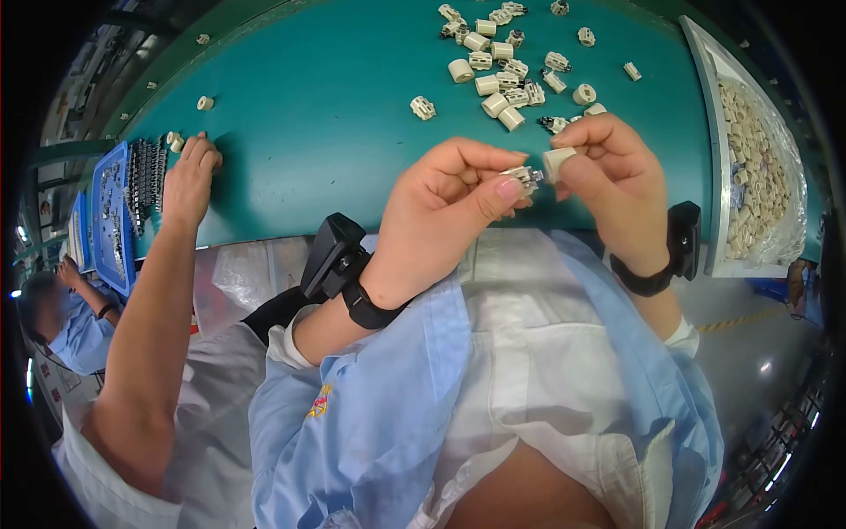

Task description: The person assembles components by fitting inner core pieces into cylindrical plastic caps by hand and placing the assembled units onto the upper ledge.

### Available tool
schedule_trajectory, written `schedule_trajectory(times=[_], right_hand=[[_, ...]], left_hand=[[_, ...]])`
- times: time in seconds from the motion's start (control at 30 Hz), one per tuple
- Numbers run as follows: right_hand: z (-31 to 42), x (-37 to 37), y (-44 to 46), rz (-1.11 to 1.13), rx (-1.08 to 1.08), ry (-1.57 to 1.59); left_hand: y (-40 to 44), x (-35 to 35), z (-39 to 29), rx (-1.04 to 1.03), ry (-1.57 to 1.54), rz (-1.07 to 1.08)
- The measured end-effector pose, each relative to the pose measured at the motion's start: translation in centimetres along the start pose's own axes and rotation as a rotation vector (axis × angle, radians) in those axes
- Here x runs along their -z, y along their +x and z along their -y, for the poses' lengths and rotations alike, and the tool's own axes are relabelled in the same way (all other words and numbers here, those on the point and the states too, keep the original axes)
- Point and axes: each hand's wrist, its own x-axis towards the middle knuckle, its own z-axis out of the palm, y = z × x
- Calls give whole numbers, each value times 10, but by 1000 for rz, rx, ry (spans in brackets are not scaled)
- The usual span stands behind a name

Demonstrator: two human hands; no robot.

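Between the thumb and fingers of my left hand (445, 198) is a cream plastic insert with metal contacts (522, 181). My right hand (617, 181) pinches a cream cylindrical cap (557, 162), its open side facing the insert. The two parts are held close together above the front edge of the green table; whether they touch, I cannot tell. Past my fingers lies a scattered group of similar caps (460, 70) and inserts (480, 60). One insert (423, 108) lies apart, just beyond my left hand.
On the right stands a white-edged tray (708, 106) with a plastic bag full of cream parts (749, 176). A co-worker's hand (191, 176) rests at the left of the green table (308, 115), near a blue tray (110, 220) and rows of dark parts (145, 181).
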Motion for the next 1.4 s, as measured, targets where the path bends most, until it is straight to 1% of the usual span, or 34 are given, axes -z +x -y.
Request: schedule_trajectory(times=[0.07, 0.27, 0.3, 0.37, 0.5, 0.57, 0.7, 0.77, 0.8, 0.9, 1.0, 1.2, 1.27, 1.37, 1.4], right_hand=[[0, -1, 0, 19, -37, -39], [-4, -6, 0, 32, 16, -9], [-4, -7, -1, 21, -20, 9], [-5, -7, -1, 0, -90, 42], [-6, -12, -3, -76, -145, 85], [-5, -14, -4, -98, -158, 104], [-9, -21, -7, -102, -96, 134], [-10, -23, -7, -106, -72, 151], [-10, -22, -7, -94, -85, 142], [-9, -19, -6, -76, -111, 107], [-8, -19, -7, -90, -109, 69], [-4, -16, -4, -61, -107, 26], [-3, -14, -2, -34, -81, 27], [-4, -13, -3, -20, -10, 8], [-4, -12, -3, -3, 59, -107]], left_hand=[[0, -1, -1, 13, -3, -16], [-1, 1, -3, 38, -38, -47], [-2, 0, -2, 37, -40, -53], [-2, 0, -1, 16, -7, -61], [-4, -3, 0, -61, 6, -62], [-5, -3, 3, -102, 63, -56], [-5, 1, 9, -186, 204, -29], [-5, 1, 10, -211, 159, -15], [-5, 1, 11, -223, 137, -7], [-5, 7, 13, -260, 326, 44], [-4, 9, 14, -256, 318, 54], [3, 16, 15, -468, 614, 108], [4, 15, 12, -496, 643, 116], [8, 17, 10, -592, 703, 142], [9, 17, 10, -633, 727, 154]])
